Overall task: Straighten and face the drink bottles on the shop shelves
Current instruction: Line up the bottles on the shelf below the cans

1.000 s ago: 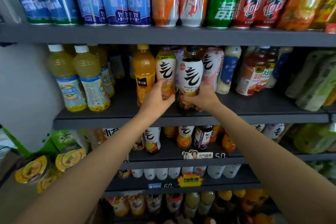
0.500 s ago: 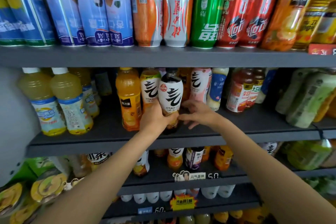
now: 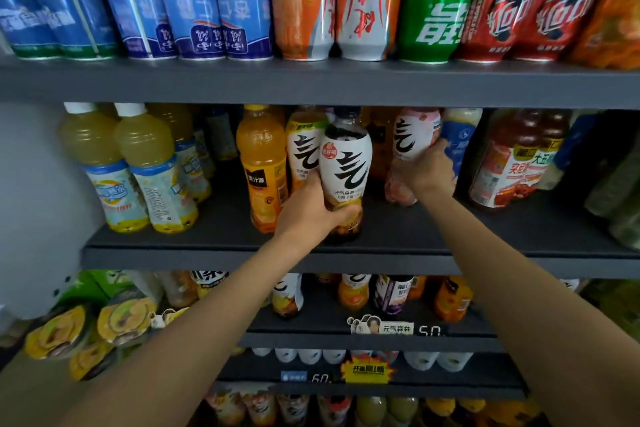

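My left hand (image 3: 311,211) grips the lower part of a dark drink bottle with a white label (image 3: 346,163), standing upright near the front of the middle shelf (image 3: 381,256), label facing me. My right hand (image 3: 431,172) holds a pink bottle with a similar white label (image 3: 412,139), further back and to the right. Behind my left hand stand a yellow white-labelled bottle (image 3: 304,149) and an orange juice bottle (image 3: 263,163).
Two pale yellow bottles (image 3: 138,166) stand at the shelf's left, red-brown tea bottles (image 3: 512,159) at its right. Tall cans (image 3: 311,0) line the shelf above. Lower shelves (image 3: 363,340) hold more small bottles and price tags. A white wall (image 3: 34,201) is at left.
My right hand left the dark bottle and moved up and right onto the pink bottle. My left hand kept its grip on the dark bottle. The camera moved closer.
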